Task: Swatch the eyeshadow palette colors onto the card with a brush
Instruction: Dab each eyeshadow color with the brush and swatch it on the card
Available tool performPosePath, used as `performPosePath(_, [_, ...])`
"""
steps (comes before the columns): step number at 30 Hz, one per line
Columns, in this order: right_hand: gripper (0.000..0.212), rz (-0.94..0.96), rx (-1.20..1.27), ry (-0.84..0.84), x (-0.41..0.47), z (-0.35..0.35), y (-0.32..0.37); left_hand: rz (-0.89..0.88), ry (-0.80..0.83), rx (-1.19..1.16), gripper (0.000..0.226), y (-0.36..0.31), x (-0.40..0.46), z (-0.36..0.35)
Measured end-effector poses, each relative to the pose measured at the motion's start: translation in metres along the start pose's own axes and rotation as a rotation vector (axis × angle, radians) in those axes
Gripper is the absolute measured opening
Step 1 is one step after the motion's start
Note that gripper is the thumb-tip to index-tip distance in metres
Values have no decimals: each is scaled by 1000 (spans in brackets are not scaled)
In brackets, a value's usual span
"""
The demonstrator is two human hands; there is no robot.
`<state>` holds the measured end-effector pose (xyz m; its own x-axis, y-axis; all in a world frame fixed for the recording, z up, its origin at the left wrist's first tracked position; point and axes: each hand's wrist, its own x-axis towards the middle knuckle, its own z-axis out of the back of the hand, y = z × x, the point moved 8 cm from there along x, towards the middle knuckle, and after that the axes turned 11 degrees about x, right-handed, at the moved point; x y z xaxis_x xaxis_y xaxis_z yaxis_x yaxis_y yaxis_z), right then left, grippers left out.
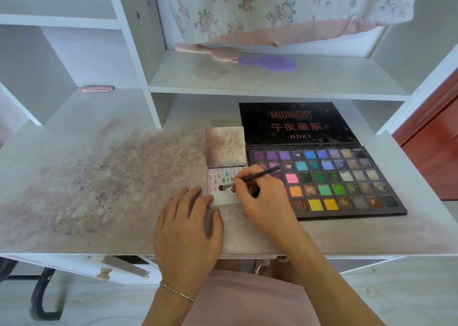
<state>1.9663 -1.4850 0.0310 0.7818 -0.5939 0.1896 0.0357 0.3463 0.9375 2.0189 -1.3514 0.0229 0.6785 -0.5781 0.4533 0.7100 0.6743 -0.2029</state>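
Two risks from here: surface point(104, 177) gives wide open room left, but palette point(324, 177) crowds card point(224, 198) on the right, so right hand point(257, 199), pinching brush point(250, 178) tip-down on card, may smear earlier swatches if flat, relaxed left hand point(188, 229) lets the near-left corner slip.

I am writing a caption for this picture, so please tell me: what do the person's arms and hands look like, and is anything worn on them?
Both forearms are bare, with no sleeves in view. The left wrist carries a thin bracelet of small pale beads or tubes. The left hand and right hand show no gloves, and I see no rings or watch. Nails look short; polish cannot be told.
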Motion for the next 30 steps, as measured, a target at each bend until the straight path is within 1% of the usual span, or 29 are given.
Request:
performPosePath(3, [27,7,-5,-1,-1,0,-1,0,2,3,39,0,0,0])
performPosePath(5, [23,23,-14,-23,0,1,0,2,6,5,38,0,0,0])
performPosePath(7, [18,59,-4,-65,0,4,3,4,8,5,38,0,0,0])
performPosePath(11, [16,129,99,-163,-4,15,8,6,7,3,38,0,1,-1])
performPosePath(15, [19,188,146,-226,-10,27,12,7,-10,0,36,1,0,0])
performPosePath(18, [20,187,144,-276,-15,43,10,7,-17,-6,35,1,0,0])
performPosePath(22, [17,159,93,-351,-24,74,5,13,-18,-5,36,3,0,0])
performPosePath(25, [17,122,-56,-381,-33,99,-1,14,-15,-9,36,0,0,0])
performPosePath(27, [25,81,-109,-394,-37,111,-8,22,-15,-10,36,1,0,0])
performPosePath(30, [31,52,-118,-428,-45,125,-16,21,-2,-13,38,1,1,0])
